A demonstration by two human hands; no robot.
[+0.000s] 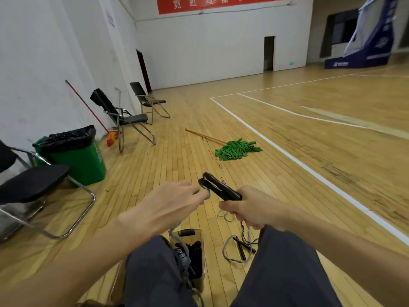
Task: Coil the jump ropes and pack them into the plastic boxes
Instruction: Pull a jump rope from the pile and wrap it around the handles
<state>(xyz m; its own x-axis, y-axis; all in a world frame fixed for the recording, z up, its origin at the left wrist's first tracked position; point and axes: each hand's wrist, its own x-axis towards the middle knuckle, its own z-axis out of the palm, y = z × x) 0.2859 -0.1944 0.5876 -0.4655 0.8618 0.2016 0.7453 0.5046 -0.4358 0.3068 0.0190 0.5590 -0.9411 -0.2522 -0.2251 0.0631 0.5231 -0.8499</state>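
Wooden floor (177,156): person seated, plastic box (202,255) between knees, dark ropes inside. 2nd jump rope (240,249) loose on floor just beside box, uncoiled. Step in hand, likely: coiling held jump rope (221,189). Right hand (250,210) fist closed round 2 black handles, grey cord loops hanging below. Left hand (174,203) pinching cord at handle ends, fingers nearly together. Next: wrap slack cord snugly round handles, keep tension, lower bundle into box.

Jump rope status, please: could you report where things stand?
Right hand grips both black handles. Left hand pinches grey cord beside them. Plastic box between knees, path clear.
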